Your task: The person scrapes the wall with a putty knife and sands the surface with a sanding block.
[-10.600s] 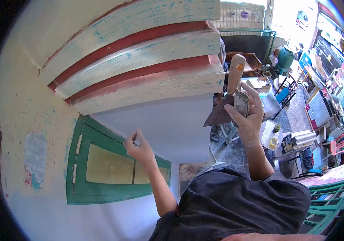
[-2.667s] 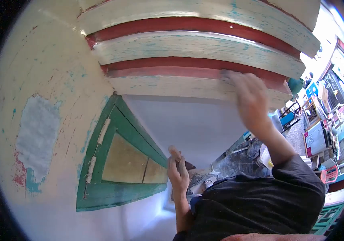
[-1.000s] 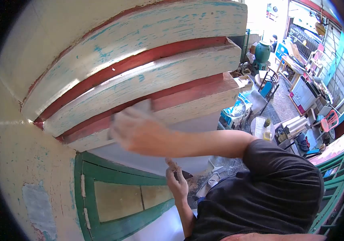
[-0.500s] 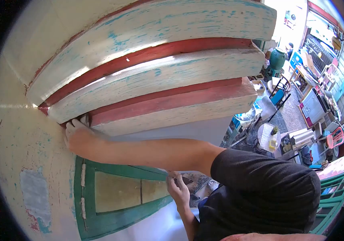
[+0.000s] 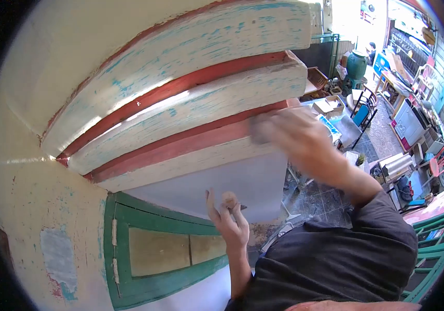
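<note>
My right hand (image 5: 305, 137), blurred by motion, is at the right end of the lowest ledge (image 5: 191, 160) of a stepped white structure with red recessed bands (image 5: 180, 135). Its fingers are closed around a dark grey piece (image 5: 262, 129), which overlaps the red band in this view. Below the ledge, my left hand (image 5: 232, 225) is raised in front of a pale panel (image 5: 217, 179), its fingers curled around a small beige lump (image 5: 229, 199) with a dark pointed edge beside it. Scuffed white and turquoise paint covers the upper ledges (image 5: 201, 41).
A green door frame (image 5: 123, 282) stands at lower left, beside a peeling cream wall (image 5: 25, 207). To the right are a teal barrel (image 5: 357, 66), a blue chair (image 5: 359, 118), a pink chair (image 5: 441, 161) and scattered goods. A person (image 5: 371, 50) is far back.
My right hand has swept from the ledge's left corner to its right end with the grey piece. My left hand has risen, showing the beige lump. The view has shifted slightly.
</note>
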The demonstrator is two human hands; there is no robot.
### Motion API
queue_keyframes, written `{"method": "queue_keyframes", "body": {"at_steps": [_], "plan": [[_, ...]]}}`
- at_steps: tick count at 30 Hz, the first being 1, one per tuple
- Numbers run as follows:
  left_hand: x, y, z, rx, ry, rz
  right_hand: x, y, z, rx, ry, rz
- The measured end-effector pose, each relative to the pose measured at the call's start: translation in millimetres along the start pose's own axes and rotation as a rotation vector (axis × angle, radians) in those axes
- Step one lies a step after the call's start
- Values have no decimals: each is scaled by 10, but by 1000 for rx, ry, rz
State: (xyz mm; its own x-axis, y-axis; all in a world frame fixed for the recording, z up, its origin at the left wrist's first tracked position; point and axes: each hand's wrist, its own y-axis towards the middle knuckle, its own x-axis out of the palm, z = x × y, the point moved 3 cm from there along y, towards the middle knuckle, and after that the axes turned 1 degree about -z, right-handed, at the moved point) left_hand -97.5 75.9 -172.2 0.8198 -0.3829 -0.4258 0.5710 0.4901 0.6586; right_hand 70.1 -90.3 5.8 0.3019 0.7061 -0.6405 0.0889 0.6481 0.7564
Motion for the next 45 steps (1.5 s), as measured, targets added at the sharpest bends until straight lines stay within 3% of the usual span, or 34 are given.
{"method": "queue_keyframes", "body": {"at_steps": [4,11,17,20,23,40,45], "plan": [[4,322,388,186,75,-58,-114,-209,190,43,-38,104],[-35,812,473,364,-40,58,370,310,-397,-67,16,185],[-23,1111,471,552,165,51,-142,-347,326,143,148,177],[28,1162,464,594,191,65,-159,-278,141,61,45,203],[56,1178,513,496,82,187,-136,-320,271,39,79,243],[230,1431,401,559,131,443,-42,-461,736,30,307,320],[282,1471,364,587,183,495,153,-380,1060,147,300,301]]}}
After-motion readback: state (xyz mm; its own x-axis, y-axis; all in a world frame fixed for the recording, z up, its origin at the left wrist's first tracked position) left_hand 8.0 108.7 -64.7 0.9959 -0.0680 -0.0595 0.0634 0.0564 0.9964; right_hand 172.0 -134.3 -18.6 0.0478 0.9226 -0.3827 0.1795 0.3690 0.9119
